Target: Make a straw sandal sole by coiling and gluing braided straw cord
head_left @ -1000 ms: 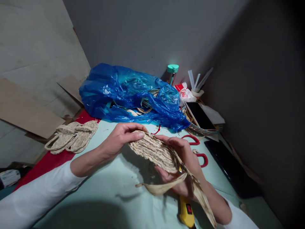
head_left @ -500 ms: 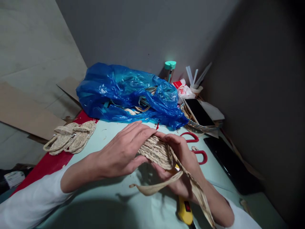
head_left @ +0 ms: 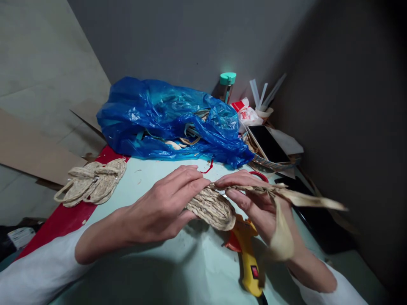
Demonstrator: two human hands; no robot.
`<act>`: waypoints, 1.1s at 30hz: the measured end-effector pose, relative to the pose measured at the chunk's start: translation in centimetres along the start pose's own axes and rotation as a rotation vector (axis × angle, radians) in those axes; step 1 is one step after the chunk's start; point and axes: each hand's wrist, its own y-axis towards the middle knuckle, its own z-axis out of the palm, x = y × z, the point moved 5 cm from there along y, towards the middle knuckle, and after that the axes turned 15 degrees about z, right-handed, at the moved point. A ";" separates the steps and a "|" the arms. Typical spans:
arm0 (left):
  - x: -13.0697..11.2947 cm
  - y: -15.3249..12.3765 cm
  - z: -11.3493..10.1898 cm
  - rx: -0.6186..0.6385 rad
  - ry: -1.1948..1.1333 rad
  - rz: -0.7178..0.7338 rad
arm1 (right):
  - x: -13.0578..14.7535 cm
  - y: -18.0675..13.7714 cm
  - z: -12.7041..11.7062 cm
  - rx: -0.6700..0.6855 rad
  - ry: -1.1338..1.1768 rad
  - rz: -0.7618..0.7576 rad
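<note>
Left hand [head_left: 162, 203] snug around woven pad [head_left: 216, 212], right hand [head_left: 270, 212] tight on braid [head_left: 252, 188], glue gun [head_left: 249, 262] beneath, red handle [head_left: 260, 175] behind.

Straw-beige woven piece [head_left: 214, 209] with ridged rows, yellow-and-orange glue gun [head_left: 248, 256], blue plastic bag [head_left: 143, 112], pale mint tabletop [head_left: 211, 277]

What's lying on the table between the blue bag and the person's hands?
A thin red strand on the pale green table covering, close to the left hand; the head view shows it.
</note>
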 end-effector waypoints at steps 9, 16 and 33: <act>0.0 -0.2 0.7 -0.035 -0.063 0.066 | -0.5 0.1 0.2 0.145 -0.014 -0.144; -0.3 -0.3 0.8 -0.029 -0.100 0.010 | -0.2 0.5 -0.5 0.116 -0.008 -0.195; -0.2 -0.4 0.9 -0.050 -0.143 -0.048 | 0.3 -0.2 -0.5 0.183 -0.122 -0.231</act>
